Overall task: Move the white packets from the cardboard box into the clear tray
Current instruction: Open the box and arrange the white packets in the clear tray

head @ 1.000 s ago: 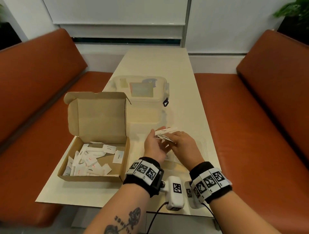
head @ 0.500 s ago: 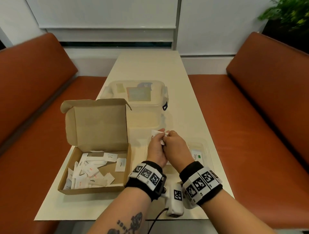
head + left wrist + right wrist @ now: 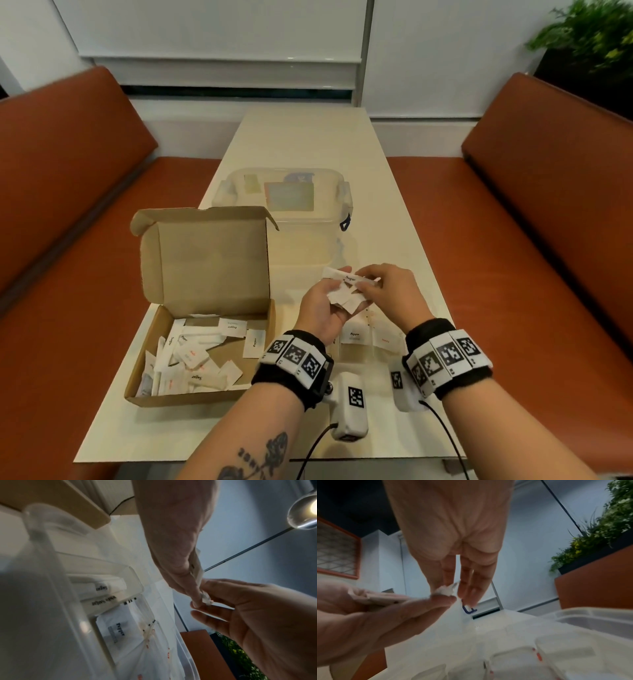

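The open cardboard box [image 3: 161, 399] lies at the table's left with several white packets [image 3: 191, 359] inside. Right of it, the clear tray [image 3: 371, 346] sits under both hands, with a Pepper packet [image 3: 354, 335] and Sugar packets [image 3: 102, 588] in its compartments [image 3: 135, 573]. My left hand [image 3: 337, 291], palm up above the tray, holds a small bunch of white packets [image 3: 344, 298]. My right hand [image 3: 368, 279] pinches a long Sugar packet [image 3: 344, 275] at the top of that bunch. The wrist views show both hands' fingertips meeting on the packets [image 3: 445, 590].
A clear lidded plastic container [image 3: 281, 202] stands behind the box and tray in the middle of the narrow table [image 3: 301, 137]. Orange bench seats [image 3: 513, 274] run along both sides. A plant [image 3: 589, 37] stands at the back right.
Both hands have stayed above the tray. They have drawn slightly apart, and the Sugar packet now shows between the fingertips. The head view has shifted.
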A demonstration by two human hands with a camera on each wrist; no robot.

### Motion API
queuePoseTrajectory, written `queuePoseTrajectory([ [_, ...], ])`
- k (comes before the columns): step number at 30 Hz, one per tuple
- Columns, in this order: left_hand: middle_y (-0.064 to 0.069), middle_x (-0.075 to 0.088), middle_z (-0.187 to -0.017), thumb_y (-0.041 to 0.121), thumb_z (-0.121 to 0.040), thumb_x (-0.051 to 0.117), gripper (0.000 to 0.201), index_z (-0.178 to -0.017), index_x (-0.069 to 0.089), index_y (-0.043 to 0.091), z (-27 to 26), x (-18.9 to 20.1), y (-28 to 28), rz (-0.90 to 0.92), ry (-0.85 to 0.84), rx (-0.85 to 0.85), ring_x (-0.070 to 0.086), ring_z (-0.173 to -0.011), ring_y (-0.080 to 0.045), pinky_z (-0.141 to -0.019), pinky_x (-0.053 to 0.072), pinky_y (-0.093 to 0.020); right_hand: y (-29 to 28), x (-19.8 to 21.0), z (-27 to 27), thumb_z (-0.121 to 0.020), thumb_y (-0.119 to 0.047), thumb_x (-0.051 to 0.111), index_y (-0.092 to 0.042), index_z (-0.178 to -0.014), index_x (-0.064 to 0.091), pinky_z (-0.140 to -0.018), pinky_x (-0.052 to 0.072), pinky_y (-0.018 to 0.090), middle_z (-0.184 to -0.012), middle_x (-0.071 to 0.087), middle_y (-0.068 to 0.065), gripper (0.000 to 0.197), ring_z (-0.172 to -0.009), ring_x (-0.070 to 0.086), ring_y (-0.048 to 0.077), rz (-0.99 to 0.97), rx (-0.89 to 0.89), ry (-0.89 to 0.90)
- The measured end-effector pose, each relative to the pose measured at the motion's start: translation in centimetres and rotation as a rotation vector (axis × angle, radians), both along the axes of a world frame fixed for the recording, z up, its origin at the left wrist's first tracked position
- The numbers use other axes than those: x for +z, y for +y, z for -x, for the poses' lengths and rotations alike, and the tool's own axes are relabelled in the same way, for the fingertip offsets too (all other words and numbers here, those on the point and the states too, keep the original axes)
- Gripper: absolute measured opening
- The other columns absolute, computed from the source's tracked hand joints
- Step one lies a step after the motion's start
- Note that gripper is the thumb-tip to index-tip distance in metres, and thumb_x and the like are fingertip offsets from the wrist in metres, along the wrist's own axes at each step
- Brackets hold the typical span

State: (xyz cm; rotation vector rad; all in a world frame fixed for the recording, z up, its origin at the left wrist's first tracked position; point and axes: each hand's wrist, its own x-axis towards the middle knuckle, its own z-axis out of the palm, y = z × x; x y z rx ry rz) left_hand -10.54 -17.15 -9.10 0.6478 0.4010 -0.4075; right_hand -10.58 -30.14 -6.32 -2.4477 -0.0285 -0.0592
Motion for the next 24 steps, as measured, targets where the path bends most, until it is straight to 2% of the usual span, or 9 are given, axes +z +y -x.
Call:
queuePoseTrajectory([
  [3, -0.026, 0.063, -0.112, 0.003, -0.093, 0.037, 0.033, -0.115, 0.061, 0.002, -0.1, -0.1, 0.3, -0.008, -0.001, -0.027, 0.064, -0.096, -0.036, -0.080, 0.056, -0.049, 0.0, -0.8, -0.2, -0.085, -0.022, 0.065, -0.017, -0.097, 0.072, -0.061, 0.036, 0.015, -0.088, 0.066, -0.002, 0.014, -0.071, 0.050, 0.006, -0.047, -0.015, -0.005],
  [6, -0.023, 0.064, -0.108, 0.003, -0.093, 0.037, 0.031, -0.116, 0.059, 0.003, -0.2, -0.1, 0.5, -0.015, 0.007, -0.039, 0.065, -0.093, -0.036, -0.075, 0.057, -0.047, -0.1, -1.2, -0.2, -0.084, -0.020, 0.067, -0.017, -0.084, 0.072, -0.054, 0.035, 0.011, -0.072, 0.063, -0.007, 0.007, -0.061, 0.048, 0.001, -0.138, -0.048, 0.002],
  [8, -0.020, 0.066, -0.100, 0.002, -0.093, 0.037, 0.026, -0.109, 0.058, 0.002, -0.3, -0.2, 0.5, -0.037, 0.015, -0.025, 0.066, -0.088, -0.035, -0.070, 0.057, -0.045, -0.4, -1.3, -0.2, -0.084, -0.018, 0.068, -0.015, -0.079, 0.071, -0.053, 0.037, 0.009, -0.068, 0.066, -0.005, 0.007, -0.058, 0.050, 0.001, -0.258, -0.086, 0.007],
  [11, -0.020, 0.063, -0.095, 0.002, -0.094, 0.036, 0.022, -0.101, 0.057, 0.000, -0.6, -0.3, 0.7, -0.069, 0.048, 0.039, 0.064, -0.086, -0.036, -0.078, 0.051, -0.045, -0.8, -1.0, -0.1, -0.084, -0.019, 0.069, -0.013, -0.078, 0.072, -0.057, 0.042, 0.013, -0.066, 0.066, -0.004, 0.009, -0.058, 0.052, 0.004, -0.403, -0.136, 0.029],
  [13, -0.019, 0.059, -0.085, 0.002, -0.094, 0.038, 0.019, -0.096, 0.056, -0.001, -0.8, -0.5, 0.7, -0.059, 0.073, 0.087, 0.062, -0.077, -0.033, -0.079, 0.051, -0.043, -0.7, -1.0, 0.0, -0.085, -0.019, 0.068, -0.011, -0.079, 0.073, -0.056, 0.044, 0.014, -0.068, 0.068, -0.001, 0.011, -0.056, 0.053, 0.004, -0.463, -0.136, 0.058],
  [16, -0.011, 0.050, -0.068, 0.006, -0.094, 0.040, 0.016, -0.093, 0.054, 0.000, -1.2, -0.7, 0.7, -0.070, 0.076, 0.090, 0.052, -0.058, -0.022, -0.064, 0.049, -0.034, -0.1, -1.4, 0.1, -0.085, -0.017, 0.067, -0.007, -0.081, 0.073, -0.058, 0.046, 0.018, -0.070, 0.070, 0.003, 0.012, -0.056, 0.055, 0.007, -0.503, -0.151, 0.058],
  [20, -0.001, 0.042, -0.058, 0.021, -0.098, 0.047, 0.017, -0.090, 0.054, 0.007, -1.4, -0.7, 0.5, -0.108, 0.014, 0.019, 0.039, -0.044, -0.010, -0.044, 0.037, -0.020, 0.4, -1.7, 0.0, -0.086, -0.014, 0.066, -0.004, -0.083, 0.071, -0.059, 0.047, 0.021, -0.071, 0.070, 0.007, 0.012, -0.058, 0.056, 0.011, -0.563, -0.169, 0.078],
  [24, 0.003, 0.035, -0.057, 0.017, -0.092, 0.060, 0.017, -0.077, 0.054, 0.011, -1.5, -0.8, 0.6, -0.282, -0.065, -0.038, 0.031, -0.043, -0.007, -0.042, 0.031, -0.017, 0.6, -2.1, 0.0, -0.084, -0.020, 0.069, -0.008, -0.081, 0.071, -0.062, 0.047, 0.022, -0.073, 0.071, 0.005, 0.013, -0.059, 0.058, 0.010, -0.563, -0.112, 0.121],
])
